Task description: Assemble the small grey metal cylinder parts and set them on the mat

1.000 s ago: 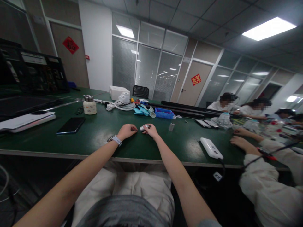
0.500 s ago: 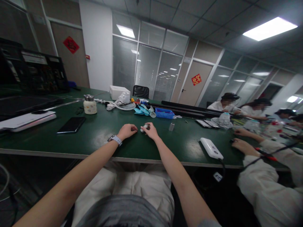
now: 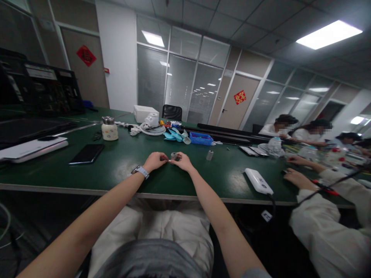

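A small silver-grey metal cylinder (image 3: pixel 173 155) stands upright at the table's front middle, with a dark spot on its top. My right hand (image 3: pixel 183 161) is closed around its right side, thumb in front. Just left of it, my left hand (image 3: pixel 155 161) has its fingers curled and pinched together, the fingertips close to the right thumb. Whatever those left fingers hold is too small to make out. A second metal cylinder (image 3: pixel 210 155) of similar look stands apart, to the right of my right hand.
Behind my hands lie light-blue fan blades (image 3: pixel 176 135), a blue tray (image 3: pixel 201 138) and a white fan part (image 3: pixel 152 127). A black phone (image 3: pixel 87 154) and a cream jar (image 3: pixel 109 129) are at left. The white device (image 3: pixel 258 181) lies right, near a co-worker's hand (image 3: pixel 298 179).
The metal cylinder has gone from tilted to upright in my right hand. My right fingers have shifted slightly left, nearer to my left fingertips.
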A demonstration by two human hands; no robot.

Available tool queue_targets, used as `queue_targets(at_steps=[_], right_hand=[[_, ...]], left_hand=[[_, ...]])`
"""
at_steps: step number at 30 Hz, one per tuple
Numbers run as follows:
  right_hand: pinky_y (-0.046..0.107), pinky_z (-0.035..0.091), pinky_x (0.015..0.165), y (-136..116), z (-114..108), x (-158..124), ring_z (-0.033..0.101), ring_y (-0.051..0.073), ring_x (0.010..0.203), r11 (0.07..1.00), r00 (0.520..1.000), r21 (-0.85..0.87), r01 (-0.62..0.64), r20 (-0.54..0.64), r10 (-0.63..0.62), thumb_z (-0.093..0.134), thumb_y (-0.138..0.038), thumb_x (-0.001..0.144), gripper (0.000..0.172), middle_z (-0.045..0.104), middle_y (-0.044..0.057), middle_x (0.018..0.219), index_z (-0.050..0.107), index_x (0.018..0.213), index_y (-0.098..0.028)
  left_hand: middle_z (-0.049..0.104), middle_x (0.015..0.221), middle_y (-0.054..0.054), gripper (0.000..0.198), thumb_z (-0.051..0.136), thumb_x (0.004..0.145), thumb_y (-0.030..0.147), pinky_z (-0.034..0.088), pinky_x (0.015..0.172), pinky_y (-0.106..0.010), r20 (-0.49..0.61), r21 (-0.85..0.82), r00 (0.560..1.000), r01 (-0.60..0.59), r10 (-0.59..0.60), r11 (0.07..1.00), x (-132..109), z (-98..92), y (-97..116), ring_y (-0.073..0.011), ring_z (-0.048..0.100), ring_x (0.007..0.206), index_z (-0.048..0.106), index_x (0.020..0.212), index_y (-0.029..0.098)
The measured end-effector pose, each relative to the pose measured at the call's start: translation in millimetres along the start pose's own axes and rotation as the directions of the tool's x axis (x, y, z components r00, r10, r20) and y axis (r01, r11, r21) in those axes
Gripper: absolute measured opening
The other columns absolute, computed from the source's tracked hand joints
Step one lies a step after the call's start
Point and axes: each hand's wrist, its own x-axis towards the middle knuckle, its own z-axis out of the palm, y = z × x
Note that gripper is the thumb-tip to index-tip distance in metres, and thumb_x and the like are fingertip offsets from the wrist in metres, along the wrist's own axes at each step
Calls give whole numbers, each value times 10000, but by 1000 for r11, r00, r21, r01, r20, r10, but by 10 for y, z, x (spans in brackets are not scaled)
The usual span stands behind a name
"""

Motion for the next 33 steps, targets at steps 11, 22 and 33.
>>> queue_targets(at_steps=[11, 22, 33], right_hand=[[251, 497, 662, 48, -2, 17, 587, 103, 654, 1000, 998, -31, 4, 62, -2, 813, -284, 575, 486, 666, 7, 826, 607, 997, -159], [253, 495, 658, 28, -8, 7, 584, 106, 658, 998, 999, -66, 8, 50, -5, 809, -293, 584, 473, 673, 14, 846, 621, 999, -167], [274, 496, 710, 67, 6, 22, 601, 131, 719, 992, 998, -119, 48, 57, -42, 790, -360, 610, 474, 671, 15, 865, 616, 1012, -178]], left_hand=[[748, 882, -30, 209, 595, 764, 209, 502, 731, -242, 2, -48, 1000, 16, -16, 999, 18, 22, -23, -178, 674, 816, 733, 921, 202], [745, 853, -23, 184, 664, 726, 156, 521, 734, -248, -13, -108, 998, 66, -67, 992, 24, 7, 6, -163, 678, 785, 724, 893, 204], [737, 801, -32, 246, 635, 677, 82, 509, 657, -237, -61, -116, 994, 80, -88, 990, 25, 7, -5, -157, 673, 723, 717, 887, 179]])
